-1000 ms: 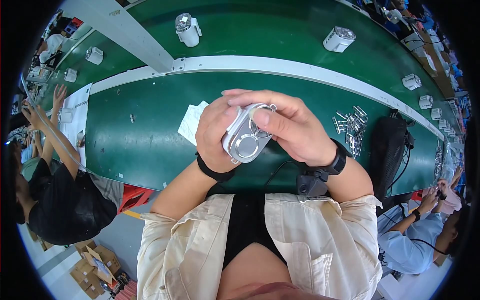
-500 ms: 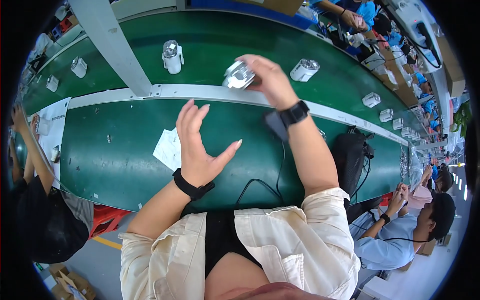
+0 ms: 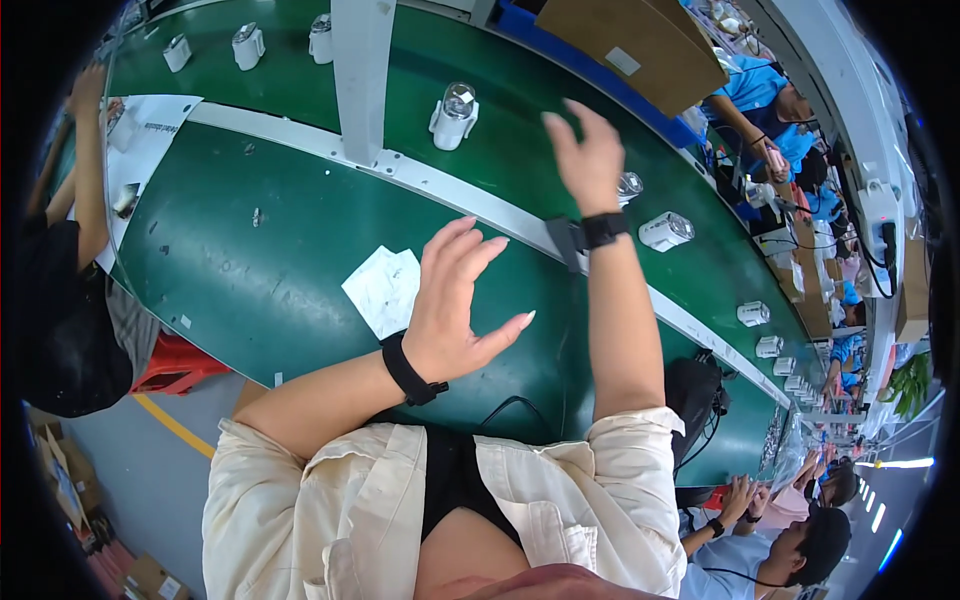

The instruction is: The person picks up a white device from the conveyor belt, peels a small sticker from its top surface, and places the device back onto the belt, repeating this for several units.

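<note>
My right hand [image 3: 590,160] reaches over the far green strip, fingers and thumb apart, holding nothing that I can see. Right beside its wrist a white device with a clear top [image 3: 629,187] is partly hidden by the hand. Left of that hand a similar white device [image 3: 455,120] stands upright, with white arms at its sides and a clear dome on top. Another white device [image 3: 666,231] lies tilted further right. Above the near green tabletop, my left hand [image 3: 450,300] hovers open and empty, next to a creased white paper sheet [image 3: 384,290].
A white metal rail [image 3: 440,185] with an upright post [image 3: 360,90] divides the near tabletop from the far strip. More white devices [image 3: 248,46] stand along it. A black bag [image 3: 692,395] with cables sits right. Co-workers work at left, right and across; a cardboard box [image 3: 635,50] is opposite.
My right hand has let go of the white device it held and moved right and away, its fingers now spread. The view has turned, so the surroundings have shifted. My left hand stays open.
</note>
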A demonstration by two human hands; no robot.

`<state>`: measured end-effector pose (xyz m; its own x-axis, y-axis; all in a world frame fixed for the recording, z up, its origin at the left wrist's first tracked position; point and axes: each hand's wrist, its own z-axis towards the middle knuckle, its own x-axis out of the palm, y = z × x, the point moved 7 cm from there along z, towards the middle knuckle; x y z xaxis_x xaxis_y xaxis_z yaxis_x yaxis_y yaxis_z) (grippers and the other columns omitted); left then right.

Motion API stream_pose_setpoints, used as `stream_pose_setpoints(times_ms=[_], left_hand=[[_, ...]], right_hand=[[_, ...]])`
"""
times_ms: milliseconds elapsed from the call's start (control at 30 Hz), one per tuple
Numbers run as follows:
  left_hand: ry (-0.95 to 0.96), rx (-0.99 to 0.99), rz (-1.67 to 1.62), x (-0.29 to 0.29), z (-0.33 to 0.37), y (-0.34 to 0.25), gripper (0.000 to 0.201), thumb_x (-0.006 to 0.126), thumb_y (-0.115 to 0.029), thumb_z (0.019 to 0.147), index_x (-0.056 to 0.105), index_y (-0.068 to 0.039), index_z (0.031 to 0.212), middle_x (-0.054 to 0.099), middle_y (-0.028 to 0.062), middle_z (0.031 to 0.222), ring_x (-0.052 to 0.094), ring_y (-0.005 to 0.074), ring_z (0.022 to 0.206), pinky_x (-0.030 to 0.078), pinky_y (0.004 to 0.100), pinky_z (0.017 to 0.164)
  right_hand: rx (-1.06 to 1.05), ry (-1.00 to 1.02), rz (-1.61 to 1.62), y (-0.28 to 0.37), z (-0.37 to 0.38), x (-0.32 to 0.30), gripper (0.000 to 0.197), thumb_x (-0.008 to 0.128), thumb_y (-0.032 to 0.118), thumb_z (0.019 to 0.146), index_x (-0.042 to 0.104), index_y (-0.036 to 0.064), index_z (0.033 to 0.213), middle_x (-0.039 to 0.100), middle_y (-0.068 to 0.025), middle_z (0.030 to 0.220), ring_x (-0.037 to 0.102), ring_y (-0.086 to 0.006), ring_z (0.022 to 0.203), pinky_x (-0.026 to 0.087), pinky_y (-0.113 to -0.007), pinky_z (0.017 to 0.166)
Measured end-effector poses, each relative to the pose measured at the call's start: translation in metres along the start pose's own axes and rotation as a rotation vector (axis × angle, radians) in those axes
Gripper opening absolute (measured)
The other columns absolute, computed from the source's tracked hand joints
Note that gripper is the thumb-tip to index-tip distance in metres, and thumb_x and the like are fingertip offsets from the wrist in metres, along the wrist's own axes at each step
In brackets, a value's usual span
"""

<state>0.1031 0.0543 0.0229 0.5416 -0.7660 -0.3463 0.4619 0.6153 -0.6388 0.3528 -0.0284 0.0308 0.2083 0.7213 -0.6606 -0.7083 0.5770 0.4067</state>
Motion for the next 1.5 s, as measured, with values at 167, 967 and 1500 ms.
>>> stream_pose_setpoints(times_ms=[167,967,1500], left_hand=[[-0.024,-0.041,0.013,0.000,0.004,0.007,0.072,0.079,-0.017,0.070,0.043,-0.002,0.132,0.043,0.0228,0.130,0.039,0.0417,0.124,0.035,0.0480,0.101],[0.081,0.087,0.183,0.004,0.020,-0.019,0.075,0.082,-0.006,0.063,0.048,0.004,0.129,0.063,0.0181,0.100,0.064,0.0347,0.090,0.053,0.0380,0.078],[-0.002,0.062,0.158,0.002,0.008,-0.015,0.064,0.083,-0.009,0.063,0.056,0.004,0.119,0.065,0.0170,0.097,0.065,0.0327,0.085,0.054,0.0364,0.073]], right_hand=[[0.024,0.117,0.178,0.049,0.006,0.087,0.075,0.075,0.046,0.074,0.055,-0.0039,0.125,0.064,-0.0220,0.116,0.058,-0.0341,0.114,0.045,-0.040,0.097],[0.191,0.307,0.664,0.109,-0.128,-0.140,0.035,0.076,0.003,0.076,0.063,-0.0021,0.108,0.063,-0.0098,0.104,0.060,-0.0151,0.095,0.048,-0.027,0.080],[0.575,0.262,0.888,0.100,-0.139,-0.111,0.009,0.065,0.002,0.089,0.064,-0.0057,0.094,0.062,-0.0032,0.078,0.054,-0.0071,0.068,0.043,-0.020,0.060]])
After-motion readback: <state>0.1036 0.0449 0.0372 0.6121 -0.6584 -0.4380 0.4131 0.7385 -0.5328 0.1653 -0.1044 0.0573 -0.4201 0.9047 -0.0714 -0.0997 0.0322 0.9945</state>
